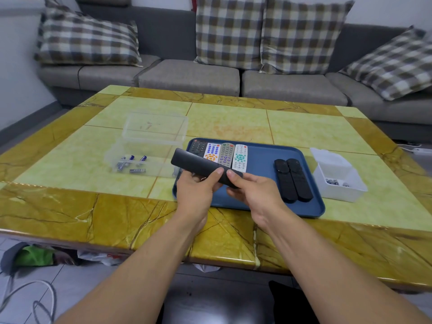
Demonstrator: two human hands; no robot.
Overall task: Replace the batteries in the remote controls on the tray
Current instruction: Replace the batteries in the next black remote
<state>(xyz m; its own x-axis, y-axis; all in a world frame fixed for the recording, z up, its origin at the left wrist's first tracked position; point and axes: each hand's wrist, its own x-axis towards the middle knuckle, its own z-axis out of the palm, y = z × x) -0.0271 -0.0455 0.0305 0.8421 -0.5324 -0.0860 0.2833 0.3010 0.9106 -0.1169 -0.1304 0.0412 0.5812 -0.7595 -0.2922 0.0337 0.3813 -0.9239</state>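
While the black remote (201,168) is held above the near left corner of the blue tray (313,206), its long axis runs diagonally — far end up and to the left, near end down toward the right. The left hand (196,195) is curled around the middle of the body from below, thumb laid on the upper face, and the right hand (254,195) pinches the near end, its fingers (232,175) wrapped over the tip. The plain back seems to be turned up; no seam of a battery cover can be made out. Since the right hand sits at the near end, the cover would likely be slid off along that axis by it, the left serving as anchor. Four buttoned remotes (222,154) and two black ones (293,180) lie on the tray — clear tubs of batteries (132,163) stand on the bench (70,206) to either side.
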